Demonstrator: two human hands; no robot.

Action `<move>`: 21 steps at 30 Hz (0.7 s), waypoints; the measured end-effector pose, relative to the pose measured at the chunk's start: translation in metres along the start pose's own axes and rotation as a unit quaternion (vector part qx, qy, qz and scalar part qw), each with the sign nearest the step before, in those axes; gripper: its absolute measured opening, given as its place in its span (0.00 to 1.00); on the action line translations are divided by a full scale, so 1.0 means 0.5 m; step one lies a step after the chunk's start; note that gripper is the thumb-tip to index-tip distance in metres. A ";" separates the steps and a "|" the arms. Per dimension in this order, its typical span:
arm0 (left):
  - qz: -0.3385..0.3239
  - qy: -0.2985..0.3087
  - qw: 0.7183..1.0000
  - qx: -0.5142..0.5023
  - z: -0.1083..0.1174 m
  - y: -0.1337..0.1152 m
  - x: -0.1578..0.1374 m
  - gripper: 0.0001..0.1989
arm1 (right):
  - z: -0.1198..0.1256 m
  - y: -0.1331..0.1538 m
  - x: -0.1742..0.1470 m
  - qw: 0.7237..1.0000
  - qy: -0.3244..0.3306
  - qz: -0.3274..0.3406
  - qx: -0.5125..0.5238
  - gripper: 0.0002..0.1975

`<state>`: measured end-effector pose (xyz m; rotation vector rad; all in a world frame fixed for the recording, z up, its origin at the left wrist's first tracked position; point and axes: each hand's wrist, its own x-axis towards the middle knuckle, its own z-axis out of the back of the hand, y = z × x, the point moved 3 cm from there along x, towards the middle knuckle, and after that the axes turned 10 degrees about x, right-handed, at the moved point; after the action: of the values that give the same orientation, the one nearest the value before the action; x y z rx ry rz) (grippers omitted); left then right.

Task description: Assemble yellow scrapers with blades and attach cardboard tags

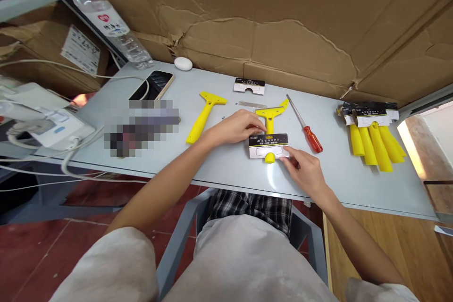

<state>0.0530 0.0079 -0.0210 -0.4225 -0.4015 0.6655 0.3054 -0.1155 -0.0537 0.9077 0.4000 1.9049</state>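
In front of me on the table lies a yellow scraper [270,120], head pointing away. A black-and-white header card [262,150] lies across its handle, and the rounded handle end shows at the card's lower edge. My left hand [240,126] is closed, its fingertips at the handle just above the card's upper left corner; the exact contact is partly hidden. At the card's right edge, my right hand [304,167] pinches the lower corner between thumb and fingers. Behind the scraper head lies a thin metal blade [252,104]. A second header card [249,86] lies farther back.
Another yellow scraper [201,118] lies to the left. On the right are a red-handled screwdriver [311,139] and several carded scrapers [378,148]. A phone [155,86], a white oval object [183,63], a bottle [106,19] and a power strip [60,125] with cables occupy the left side.
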 end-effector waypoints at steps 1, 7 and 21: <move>0.012 -0.026 1.000 -0.001 0.010 -0.001 -0.002 0.14 | 0.001 0.002 0.000 1.000 -0.004 0.003 0.002 0.14; -0.015 -0.057 0.998 -0.020 0.032 -0.057 -0.020 0.17 | 0.010 0.009 0.001 0.999 -0.025 0.009 0.033 0.10; -0.123 0.002 0.990 0.066 -0.047 -0.088 -0.024 0.17 | -0.019 0.074 0.002 0.995 -0.078 0.029 -0.051 0.06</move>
<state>0.0778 -0.0370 -0.0217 -0.2430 -0.3954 0.4489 0.2753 -0.1321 -0.0372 1.0007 0.1848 1.8732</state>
